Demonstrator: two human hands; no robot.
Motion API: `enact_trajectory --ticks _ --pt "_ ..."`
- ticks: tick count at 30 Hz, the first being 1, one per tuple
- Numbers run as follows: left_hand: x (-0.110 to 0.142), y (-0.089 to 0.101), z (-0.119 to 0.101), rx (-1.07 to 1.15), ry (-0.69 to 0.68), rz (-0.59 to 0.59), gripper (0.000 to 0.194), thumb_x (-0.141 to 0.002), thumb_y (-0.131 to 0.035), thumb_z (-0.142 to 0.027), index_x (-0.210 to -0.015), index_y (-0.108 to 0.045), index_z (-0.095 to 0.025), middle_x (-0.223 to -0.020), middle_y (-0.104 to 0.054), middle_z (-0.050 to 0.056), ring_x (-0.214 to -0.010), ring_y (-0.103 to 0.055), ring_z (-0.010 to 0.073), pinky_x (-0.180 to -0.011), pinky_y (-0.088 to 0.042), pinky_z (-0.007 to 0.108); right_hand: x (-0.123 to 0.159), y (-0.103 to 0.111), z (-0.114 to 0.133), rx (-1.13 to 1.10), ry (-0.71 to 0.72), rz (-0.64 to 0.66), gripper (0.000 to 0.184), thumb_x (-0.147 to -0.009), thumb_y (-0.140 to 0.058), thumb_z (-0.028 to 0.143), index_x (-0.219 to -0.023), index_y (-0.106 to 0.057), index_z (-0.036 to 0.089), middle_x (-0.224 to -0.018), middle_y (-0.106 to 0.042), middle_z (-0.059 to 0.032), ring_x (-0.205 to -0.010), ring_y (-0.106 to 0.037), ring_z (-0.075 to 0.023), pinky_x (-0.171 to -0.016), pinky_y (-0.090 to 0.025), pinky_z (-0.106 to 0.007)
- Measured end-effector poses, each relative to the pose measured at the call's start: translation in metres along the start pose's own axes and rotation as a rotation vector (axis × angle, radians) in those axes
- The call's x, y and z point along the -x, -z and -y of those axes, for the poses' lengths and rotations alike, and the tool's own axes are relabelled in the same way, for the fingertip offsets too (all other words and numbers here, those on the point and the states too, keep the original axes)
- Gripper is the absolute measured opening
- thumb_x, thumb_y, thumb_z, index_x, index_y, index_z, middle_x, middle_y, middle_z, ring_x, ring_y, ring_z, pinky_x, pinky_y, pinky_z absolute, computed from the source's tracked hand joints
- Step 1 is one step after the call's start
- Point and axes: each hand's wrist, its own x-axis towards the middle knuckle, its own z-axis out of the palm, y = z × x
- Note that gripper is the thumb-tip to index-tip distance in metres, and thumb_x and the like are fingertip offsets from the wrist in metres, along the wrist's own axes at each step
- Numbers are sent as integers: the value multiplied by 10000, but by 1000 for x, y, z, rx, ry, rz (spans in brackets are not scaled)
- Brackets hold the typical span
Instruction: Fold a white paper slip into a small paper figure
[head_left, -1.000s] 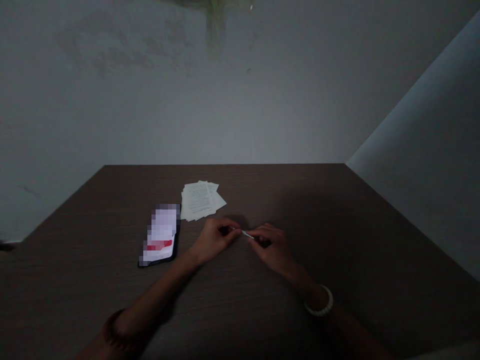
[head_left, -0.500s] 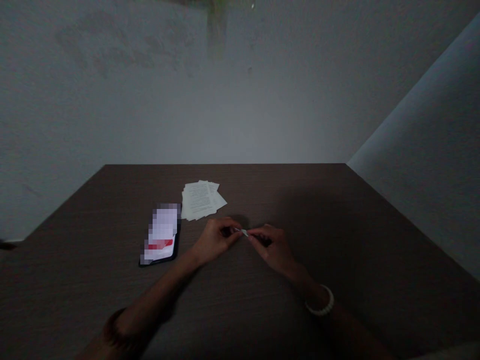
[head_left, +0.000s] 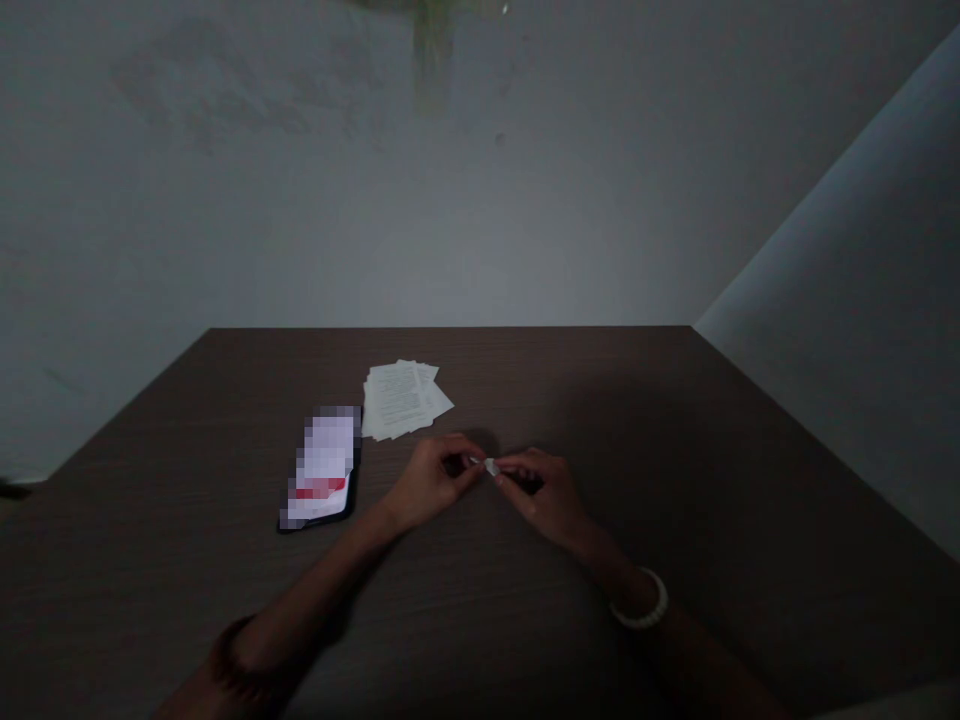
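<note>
My left hand (head_left: 431, 485) and my right hand (head_left: 540, 490) meet above the dark wood-grain table (head_left: 600, 400), their fingertips pinching a small white strip (head_left: 490, 467), probably paper, from both sides. Most of the strip is hidden by my fingers. To the left of my left hand lies a phone (head_left: 321, 470) with a blurred, pixelated screen showing a red band. A loose stack of printed white sheets (head_left: 401, 400) sits just above my left hand, and neither hand touches it.
A white beaded bracelet (head_left: 641, 600) circles my right wrist, and a dark bracelet (head_left: 240, 660) circles my left. The table's far edge meets a grey wall (head_left: 450, 200), with a second wall (head_left: 840, 300) angling in at the right.
The white strip shows less between my fingertips and looks shorter or more folded than a second ago. My hands stay in nearly the same place, and the phone and sheets have not moved.
</note>
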Motion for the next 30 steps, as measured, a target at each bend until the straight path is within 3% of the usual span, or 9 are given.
enact_trajectory --ticks 7,19,30 --pt "0 -1 -3 16 9 8 146 -856 -602 -266 -870 -694 -154 -795 -642 36 -692 -582 138 -637 -471 272 0 -1 0 -41 -33 3 147 -781 -694 217 -918 -739 250 -700 -681 -2 -594 -560 -140 -568 -449 -269" --pt "1 -8 6 122 173 -5 223 -805 -670 -288 -961 -700 -132 -786 -667 42 -715 -597 150 -646 -479 262 1 -1 -1 -41 -73 38 179 -785 -692 220 -958 -736 230 -744 -678 -15 -632 -572 -137 -604 -448 -268" --pt "0 -9 0 88 118 -53 189 -784 -633 -211 -936 -712 -130 -795 -662 41 -706 -578 146 -644 -464 265 1 -5 -5 -39 -58 54 227 -803 -668 193 -1020 -709 243 -767 -709 -2 -630 -563 -137 -614 -432 -271"
